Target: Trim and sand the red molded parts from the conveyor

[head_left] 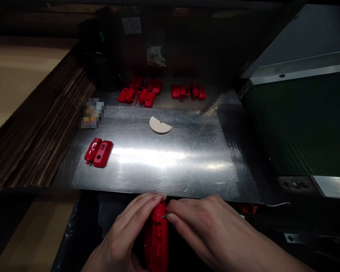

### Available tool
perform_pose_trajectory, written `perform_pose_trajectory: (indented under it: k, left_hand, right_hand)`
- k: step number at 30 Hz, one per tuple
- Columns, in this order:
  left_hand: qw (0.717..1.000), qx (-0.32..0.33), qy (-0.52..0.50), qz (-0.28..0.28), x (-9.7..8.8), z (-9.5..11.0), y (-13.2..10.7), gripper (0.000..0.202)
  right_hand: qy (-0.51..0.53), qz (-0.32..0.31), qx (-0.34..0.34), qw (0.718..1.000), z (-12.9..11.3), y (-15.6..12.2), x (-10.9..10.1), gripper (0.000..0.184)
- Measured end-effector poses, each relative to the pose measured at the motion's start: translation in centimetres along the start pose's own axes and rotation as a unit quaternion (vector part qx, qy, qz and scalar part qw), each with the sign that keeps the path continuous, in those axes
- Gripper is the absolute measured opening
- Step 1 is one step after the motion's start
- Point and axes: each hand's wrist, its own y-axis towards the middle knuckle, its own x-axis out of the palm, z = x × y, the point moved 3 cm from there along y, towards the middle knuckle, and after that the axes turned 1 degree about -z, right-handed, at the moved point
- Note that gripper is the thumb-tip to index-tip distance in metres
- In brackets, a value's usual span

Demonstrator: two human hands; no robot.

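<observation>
In front of the table's near edge, my left hand [124, 230] is wrapped round a red molded plastic part [158, 241] that stands upright. My right hand [198, 223] is closed in a pinch on a small metal blade [164, 216]. Its grey tip touches, or nearly touches, the upper right side of the red part; the rest of the blade is hidden by my fingers. A two-piece red plastic part [103, 154] lies on the metal table at the left. Farther back, a cream-coloured half-disc [160, 125] lies flat.
Red molded parts lie in a left group [149, 99] and a right group [195, 92] along the back of the metal tabletop [187, 181]. Stacked cardboard [45, 109] borders the left side. A green conveyor belt [306, 124] runs at the right. A dark bag [73, 230] hangs below.
</observation>
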Motion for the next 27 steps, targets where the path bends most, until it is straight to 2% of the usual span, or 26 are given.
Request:
perform_pose_trajectory:
  k: [7,12,15,18,21,24,27]
  left_hand:
    - [1.0,-0.007,0.017,0.004,-0.2,0.2,0.3,0.118]
    - [1.0,-0.011,0.025,-0.01,-0.5,-0.2,0.3,0.122]
    - [0.999,0.003,0.035,-0.02,-0.5,-0.4,0.3,0.122]
    - [0.998,0.016,0.048,-0.028,-0.4,-0.5,0.2,0.121]
    - [0.998,0.009,0.047,-0.028,-0.5,-0.5,0.1,0.12]
    - [0.998,0.025,0.054,-0.022,-0.6,-0.2,0.2,0.114]
    - [0.996,0.053,0.063,-0.013,-0.6,0.0,0.3,0.106]
  right_hand:
    - [0.096,0.037,-0.007,0.995,0.4,-0.1,-0.4,0.034]
    - [0.18,0.083,0.03,0.98,1.6,-0.2,-0.1,0.041]
    - [0.144,0.088,0.009,0.986,1.8,-0.1,0.0,0.035]
    - [0.056,0.078,-0.048,0.994,1.6,0.0,0.0,0.028]
    - [-0.042,0.077,-0.103,0.991,1.5,0.0,0.2,0.025]
    - [-0.093,0.123,-0.151,0.976,1.3,-0.3,0.3,0.029]
    - [-0.095,0.158,-0.162,0.969,1.3,-0.6,0.2,0.033]
